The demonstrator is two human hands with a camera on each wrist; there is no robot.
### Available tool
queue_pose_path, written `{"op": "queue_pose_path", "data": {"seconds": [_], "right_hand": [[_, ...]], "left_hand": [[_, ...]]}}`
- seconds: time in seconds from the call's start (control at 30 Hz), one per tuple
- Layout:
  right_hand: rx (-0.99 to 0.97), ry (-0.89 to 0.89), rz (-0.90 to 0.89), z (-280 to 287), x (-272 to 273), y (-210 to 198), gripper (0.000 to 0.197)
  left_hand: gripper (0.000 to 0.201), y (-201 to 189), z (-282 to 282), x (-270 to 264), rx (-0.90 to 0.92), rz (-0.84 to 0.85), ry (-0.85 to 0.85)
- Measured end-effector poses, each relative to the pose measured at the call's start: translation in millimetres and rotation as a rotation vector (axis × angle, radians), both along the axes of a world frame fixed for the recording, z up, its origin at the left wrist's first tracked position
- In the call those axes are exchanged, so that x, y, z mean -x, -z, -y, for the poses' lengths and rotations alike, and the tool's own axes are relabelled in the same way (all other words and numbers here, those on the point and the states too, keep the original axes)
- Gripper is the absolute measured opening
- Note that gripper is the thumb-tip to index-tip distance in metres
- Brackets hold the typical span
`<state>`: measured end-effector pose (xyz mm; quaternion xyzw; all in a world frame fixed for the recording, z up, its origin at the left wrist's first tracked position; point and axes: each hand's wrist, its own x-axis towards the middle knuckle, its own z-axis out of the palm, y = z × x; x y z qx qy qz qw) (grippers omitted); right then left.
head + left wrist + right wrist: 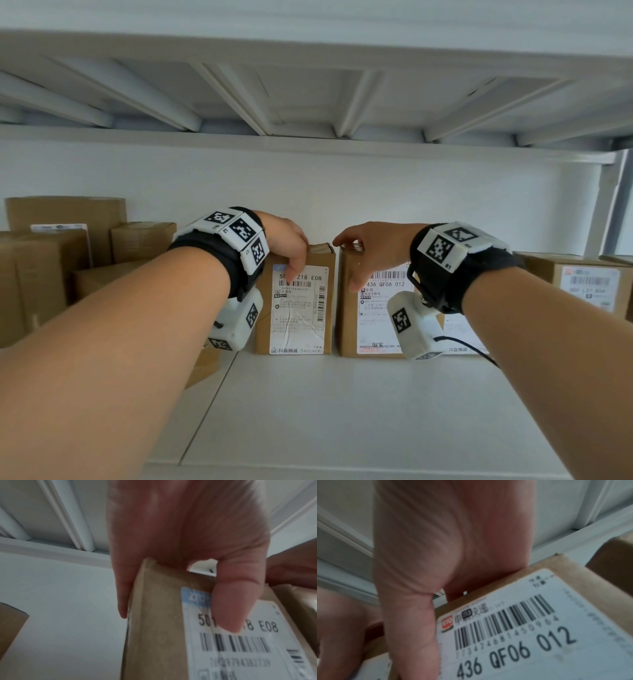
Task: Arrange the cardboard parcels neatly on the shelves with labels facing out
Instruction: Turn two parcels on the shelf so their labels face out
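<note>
Two cardboard parcels stand upright side by side at the back of the white shelf, white labels facing me. My left hand grips the top of the narrow parcel; its thumb lies on the label reading "E08", and the fingers curl over the top and far side. My right hand holds the top left corner of the wider parcel, whose label reads "436 QF06 012". The thumb lies down its front. A narrow gap separates the two parcels.
Several brown boxes are stacked at the left end of the shelf, one with a label showing. Another labelled box stands at the right by the upright post. The upper shelf's underside hangs close overhead.
</note>
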<state>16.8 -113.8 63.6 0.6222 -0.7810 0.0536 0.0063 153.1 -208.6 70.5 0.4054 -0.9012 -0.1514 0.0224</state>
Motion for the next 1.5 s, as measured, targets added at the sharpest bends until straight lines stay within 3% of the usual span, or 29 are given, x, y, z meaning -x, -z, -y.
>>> {"op": "queue_pose_path", "data": {"seconds": [0.37, 0.6, 0.83, 1.03, 1.5], "right_hand": [[0.003, 0.006, -0.009, 1.8, 0.1, 0.1, 0.084], [0.018, 0.022, 0.034, 0.8, -3.7, -5.0, 0.085], [0.157, 0.052, 0.025, -0.6, -22.7, -12.9, 0.063], [0.353, 0.078, -0.039, -6.1, -43.0, -12.1, 0.038], [0.424, 0.018, -0.063, -37.3, -85.3, -5.7, 0.020]], "left_hand": [[0.064, -3.1, -2.4, 0.1, -0.010, 0.032, 0.005], [0.092, -4.8, 1.1, -6.4, 0.007, -0.005, 0.004], [0.066, -14.7, -2.4, -27.6, 0.128, -0.001, 0.020], [0.064, -16.2, 1.6, -50.3, 0.254, -0.072, -0.043], [0.051, -11.4, -34.7, -98.0, 0.351, -0.076, -0.098]]}}
